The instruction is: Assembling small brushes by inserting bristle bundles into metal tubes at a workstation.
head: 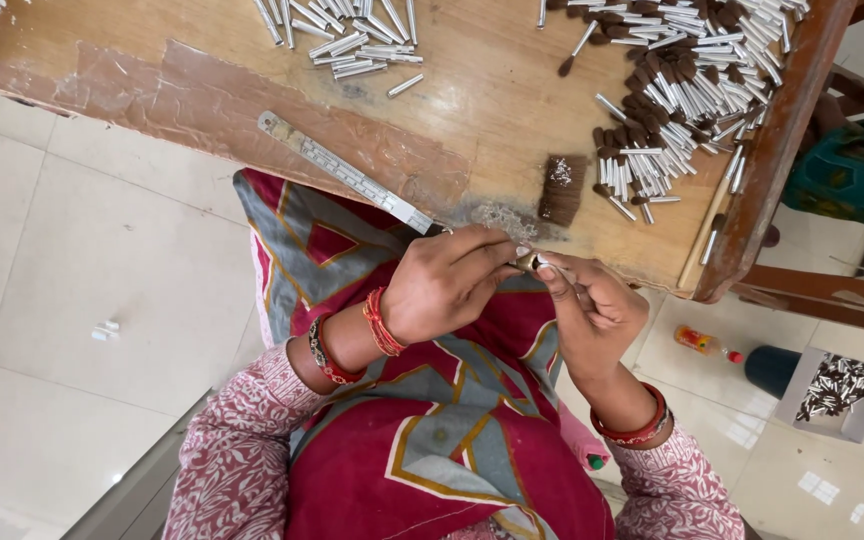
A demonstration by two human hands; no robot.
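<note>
Wooden table (492,90) (worn) bears ferrules (697,80), ruler (344,172).

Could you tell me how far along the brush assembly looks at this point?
A large pile of tufted ferrules lies on the table, apparently done. The left hand and right hand pinch one small piece between them. A smaller heap of bare silver tubes and a bristle bundle seem left.

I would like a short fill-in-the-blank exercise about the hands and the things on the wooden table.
1. Both hands pinch one small brush head between their ____.
2. The metal ruler lies on the ____ table.
3. Each wrist wears ____ bangles.
4. The silver tubes lie in loose ____.

Missing words: fingertips; wooden; red; piles
</note>
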